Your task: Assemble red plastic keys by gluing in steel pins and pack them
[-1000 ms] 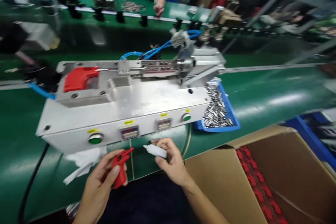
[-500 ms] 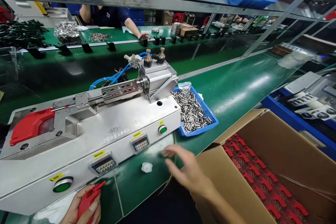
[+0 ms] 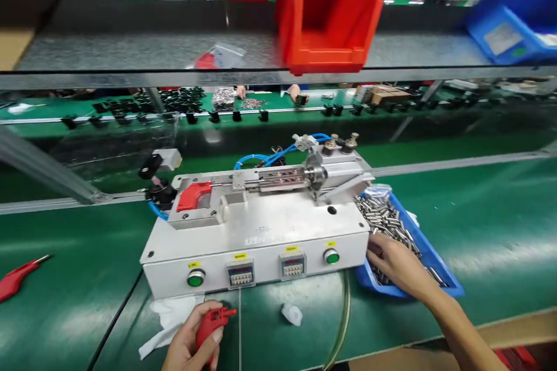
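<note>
My left hand (image 3: 196,339) is closed round a red plastic handle (image 3: 209,324) with a narrow tip pointing right, in front of the machine. My right hand (image 3: 394,262) reaches into the blue bin (image 3: 455,287) at the machine's right end. Its fingers are curled down among small metal tubes (image 3: 385,217), and the fingertips are partly hidden. On the white bench machine (image 3: 278,217), another red handle (image 3: 194,196) sits in the fixture at the left, with a thin metal rod meeting its tip.
A red handle with a metal tip (image 3: 20,279) lies at far left. A white cloth (image 3: 167,324) and a whitish plastic piece (image 3: 291,314) lie before the machine. An orange bin (image 3: 328,58) stands on the overhead shelf. A cardboard box (image 3: 517,330) is at lower right.
My right hand has moved from above the bench front into the blue bin of tubes. The view has swung left and up. My left hand still holds the red handle.
</note>
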The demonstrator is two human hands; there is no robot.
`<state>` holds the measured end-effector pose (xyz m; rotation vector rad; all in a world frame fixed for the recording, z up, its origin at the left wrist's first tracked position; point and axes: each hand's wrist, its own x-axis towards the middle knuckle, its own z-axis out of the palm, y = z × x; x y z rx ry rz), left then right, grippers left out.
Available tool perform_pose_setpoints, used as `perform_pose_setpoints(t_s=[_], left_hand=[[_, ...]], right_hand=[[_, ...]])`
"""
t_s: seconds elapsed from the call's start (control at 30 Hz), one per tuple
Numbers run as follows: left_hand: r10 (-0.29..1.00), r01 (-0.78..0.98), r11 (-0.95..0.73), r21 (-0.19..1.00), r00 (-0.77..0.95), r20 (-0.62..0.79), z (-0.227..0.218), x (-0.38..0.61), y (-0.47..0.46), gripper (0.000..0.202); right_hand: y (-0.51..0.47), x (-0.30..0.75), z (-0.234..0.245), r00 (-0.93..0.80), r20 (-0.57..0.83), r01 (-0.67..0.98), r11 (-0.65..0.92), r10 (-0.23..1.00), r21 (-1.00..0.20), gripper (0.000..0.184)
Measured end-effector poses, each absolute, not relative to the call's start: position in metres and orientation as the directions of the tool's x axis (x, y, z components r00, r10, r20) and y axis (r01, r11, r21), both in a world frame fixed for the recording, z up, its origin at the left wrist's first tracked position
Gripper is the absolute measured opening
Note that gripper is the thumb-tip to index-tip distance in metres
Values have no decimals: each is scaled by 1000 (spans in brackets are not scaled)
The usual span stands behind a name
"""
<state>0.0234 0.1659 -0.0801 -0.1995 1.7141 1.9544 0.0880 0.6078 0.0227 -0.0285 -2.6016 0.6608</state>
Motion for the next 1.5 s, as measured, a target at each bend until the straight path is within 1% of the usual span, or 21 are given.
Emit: perform_pose_setpoints(t_s=[0.07, 0.17, 0.23, 0.3, 0.33, 0.37, 0.4, 0.47, 0.57, 0.63, 0.7, 0.77, 0.83, 0.9, 1.0, 1.1, 1.2, 1.37, 1.43, 1.5], left_hand=[[310, -486, -73, 871, -841, -443, -78, 21, 165, 71], [338, -478, -81, 875, -839, -427, -73, 15, 161, 68], [335, -450, -86, 889, -853, -399, -69, 10, 157, 64], [325, -409, -84, 909, -873, -363, -67, 6, 154, 59], [319, -388, -79, 918, -882, -346, -67, 5, 152, 57], [313, -367, -71, 927, -891, -329, -67, 4, 151, 56], [304, -347, -63, 936, -900, -313, -67, 3, 151, 55], [276, -314, -49, 948, -917, -289, -70, 5, 151, 55], [248, -284, -51, 957, -932, -264, -77, 8, 153, 54], [253, -266, -60, 962, -937, -243, -84, 10, 153, 54], [261, -242, -60, 968, -940, -219, -90, 9, 152, 53], [266, -213, -57, 975, -945, -191, -95, 7, 150, 51], [273, -194, -61, 979, -947, -170, -98, 6, 148, 48], [285, -191, -74, 979, -945, -163, -99, 6, 146, 46], [311, -206, -85, 975, -935, -170, -98, 7, 145, 44], [336, -192, -42, 981, -927, -167, -97, 8, 144, 41], [373, -155, -23, 988, -918, -135, -97, 7, 145, 43], [364, -120, 17, 993, -924, -118, -99, 6, 146, 53], [371, -123, 43, 991, -920, -131, -95, 5, 142, 55], [414, -124, 72, 990, -899, -143, -83, 0, 133, 52]], right_hand=[[610, 92, 30, -877, 443, -69, 862, 187, -502, 39], [610, 104, 40, -823, 426, 25, 773, 376, -634, 36], [603, 110, 46, -751, 439, 60, 713, 493, -698, 36], [586, 106, 53, -692, 482, 47, 699, 538, -714, 39], [574, 100, 59, -691, 499, 28, 710, 522, -703, 40], [560, 91, 66, -719, 504, 8, 732, 478, -682, 39], [543, 78, 74, -759, 505, -23, 759, 410, -650, 36], [508, 42, 90, -824, 514, -127, 808, 237, -575, 27], [461, -30, 109, -804, 594, -358, 808, -12, -469, 17], [438, -77, 114, -765, 632, -472, 773, -122, -423, 12], [423, -116, 114, -770, 607, -494, 787, -198, -370, 10], [414, -139, 109, -793, 550, -478, 827, -261, -297, 12], [411, -148, 101, -800, 519, -466, 857, -302, -220, 17], [412, -146, 93, -786, 531, -464, 870, -317, -168, 23], [415, -137, 87, -765, 557, -468, 874, -324, -134, 29], [410, -135, 92, -763, 556, -465, 877, -329, -119, 28], [392, -146, 103, -806, 468, -462, 879, -362, -115, 24], [366, -174, 124, -882, 205, -446, 892, -424, -73, 13], [363, -180, 130, -876, 162, -469, 880, -454, -68, 13], [364, -180, 136, -870, 199, -476, 874, -451, -95, 13]])
